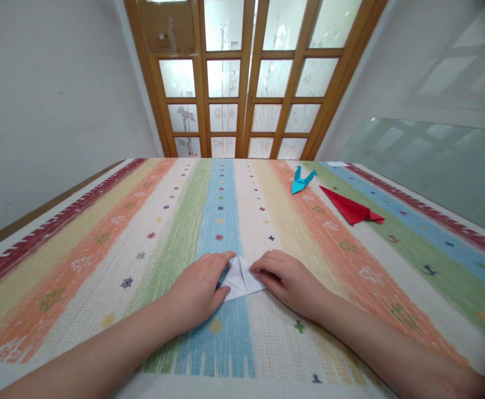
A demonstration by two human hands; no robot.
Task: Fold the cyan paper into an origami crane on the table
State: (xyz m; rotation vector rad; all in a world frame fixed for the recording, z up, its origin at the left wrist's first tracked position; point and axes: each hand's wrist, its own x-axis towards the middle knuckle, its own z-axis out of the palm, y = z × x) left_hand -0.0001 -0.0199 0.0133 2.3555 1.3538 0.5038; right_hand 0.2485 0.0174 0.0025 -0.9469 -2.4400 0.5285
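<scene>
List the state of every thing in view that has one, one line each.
white paper: partly folded, flat on the striped cloth, pressed by both hands
left hand: palm down on the paper's left side
right hand: fingertips on the paper's right edge
blue origami crane: folded, standing on the cloth, untouched
red folded paper: folded, lying flat, untouched
wooden doors: shut

A: Near edge of the surface, centre?

B: Folded paper lies flat there, between 2 hands. Left hand touches its left side, right hand its right side.

A: Farther back?

B: Paper crane on the surface, far right. Flat folded sheet just right of the crane and nearer. Both well apart from the hands. Door stands behind the surface.
</scene>
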